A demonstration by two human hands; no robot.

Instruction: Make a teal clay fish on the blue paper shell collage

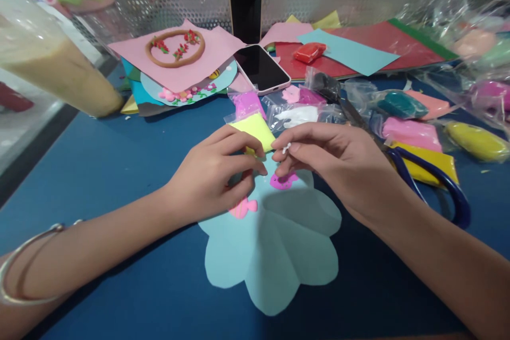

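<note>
A light-blue paper flower (pixel 274 255) with scalloped petals and fold lines lies on the table. On it sit a pink striped clay fish (pixel 240 207) and a magenta clay fish (pixel 282 181). My left hand (pixel 217 172) rests at the paper's upper left, fingers bent and apart, partly covering the pink fish; nothing shows in it. Just above the magenta fish, my right hand (pixel 319 156) pinches a small bit of white clay (pixel 286 148) between thumb and fingers. Behind both hands is a packet of neon-yellow clay (pixel 255 132).
Blue-handled scissors (pixel 428 180) lie at right among several bagged clays, including white clay (pixel 298 116) and pink clay (pixel 412 134). A phone (pixel 262 69) lies behind. Pink paper with a brown clay ring (pixel 175 64) is at back left, near a drink cup (pixel 59 64).
</note>
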